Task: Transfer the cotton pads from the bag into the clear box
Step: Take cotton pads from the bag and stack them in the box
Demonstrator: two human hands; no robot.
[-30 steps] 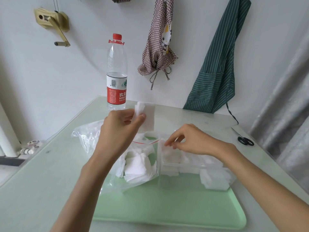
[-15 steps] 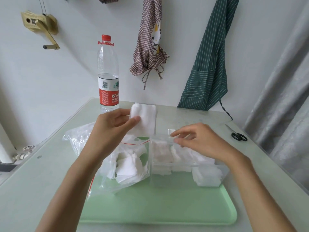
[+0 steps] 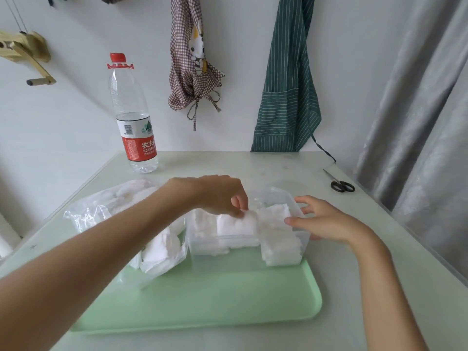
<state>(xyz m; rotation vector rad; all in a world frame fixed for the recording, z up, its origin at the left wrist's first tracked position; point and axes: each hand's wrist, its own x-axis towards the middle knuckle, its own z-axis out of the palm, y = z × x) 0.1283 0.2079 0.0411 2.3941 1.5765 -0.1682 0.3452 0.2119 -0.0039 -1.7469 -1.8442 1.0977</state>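
The left hand (image 3: pixel 217 196) reaches across over the clear box (image 3: pixel 249 243), its fingertips curled down and pinching a white cotton pad (image 3: pixel 236 224) at the pad's upper edge, the pad standing inside the box among the others. The right hand (image 3: pixel 319 219) sits at the box's right end — thumb laid on the near rim corner, the other fingers loosely spread around the end wall, touching it without plainly clamping. More cotton pads (image 3: pixel 279 249) are stacked in the box under and between both hands, the pile tallest just beside the right thumb. The plastic bag (image 3: pixel 114 211) lies under the left forearm, open toward the box and touching its left wall, with loose pads (image 3: pixel 162 252) spilling at its mouth. Box and bag both rest on a pale green tray (image 3: pixel 207 305) on the tabletop (image 3: pixel 354 287). Beyond the left hand stands a water bottle (image 3: pixel 133 117); beyond the right hand, well apart, lie black scissors (image 3: pixel 340 184).
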